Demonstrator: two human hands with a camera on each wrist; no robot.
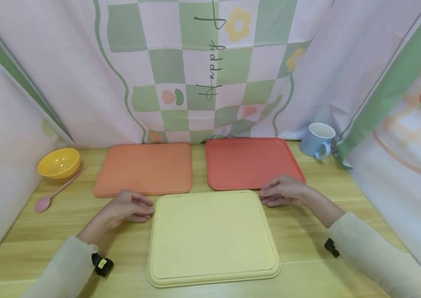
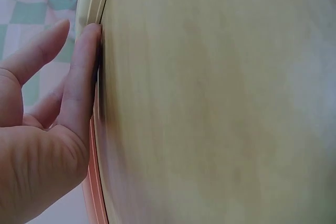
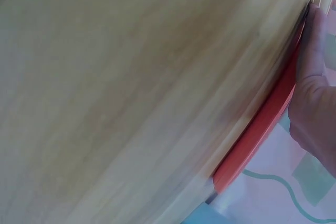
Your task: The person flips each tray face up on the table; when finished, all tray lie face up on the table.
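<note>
A pale yellow rectangular cutting board (image 1: 214, 238) with a groove round its border lies flat on the wooden table in the head view. My left hand (image 1: 128, 208) is at the board's upper left side, fingertips right at the edge. In the left wrist view, the left hand (image 2: 52, 129) has its thumb raised apart and a fingertip low against the pale rim. At the upper right corner, my right hand (image 1: 284, 190) has its fingertips at the edge, loosely bent. The right wrist view catches the right hand (image 3: 315, 87) partly, one finger extended along the tabletop towards the rim.
Behind lie an orange board (image 1: 147, 169) on the left and a red board (image 1: 251, 163) on the right. A yellow bowl (image 1: 59, 163) and a pink spoon (image 1: 58, 192) sit far left. A blue mug (image 1: 316, 140) stands back right. Patterned curtains (image 1: 203, 66) enclose the table.
</note>
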